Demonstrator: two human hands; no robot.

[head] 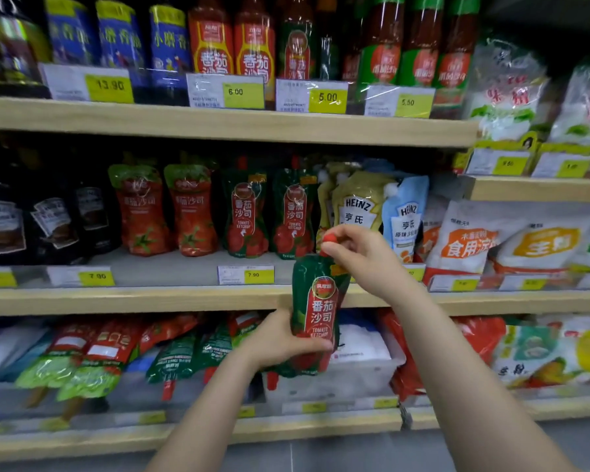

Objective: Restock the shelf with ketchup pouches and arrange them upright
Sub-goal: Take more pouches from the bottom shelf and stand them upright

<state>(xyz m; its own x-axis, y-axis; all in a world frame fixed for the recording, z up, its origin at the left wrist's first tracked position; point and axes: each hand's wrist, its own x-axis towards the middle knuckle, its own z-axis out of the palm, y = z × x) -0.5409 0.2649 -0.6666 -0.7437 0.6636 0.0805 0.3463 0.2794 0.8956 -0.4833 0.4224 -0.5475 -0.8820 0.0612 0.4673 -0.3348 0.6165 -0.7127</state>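
Observation:
I hold a green and red ketchup pouch (315, 311) upright in front of the middle shelf (133, 298). My left hand (280, 338) grips its lower body. My right hand (361, 257) pinches its red cap at the top. Two matching green pouches (244, 212) (293, 212) stand upright on the middle shelf just behind and above it. Two red and green pouches (143, 209) (191, 209) stand to their left. More green pouches (181, 356) lie flat on the lower shelf.
Heinz pouches (358, 202) stand right of the green ones, with white bags (464, 240) further right. Dark pouches (52, 219) fill the left of the middle shelf. Bottles (252, 46) line the top shelf. A clear tub (338, 379) sits on the lower shelf.

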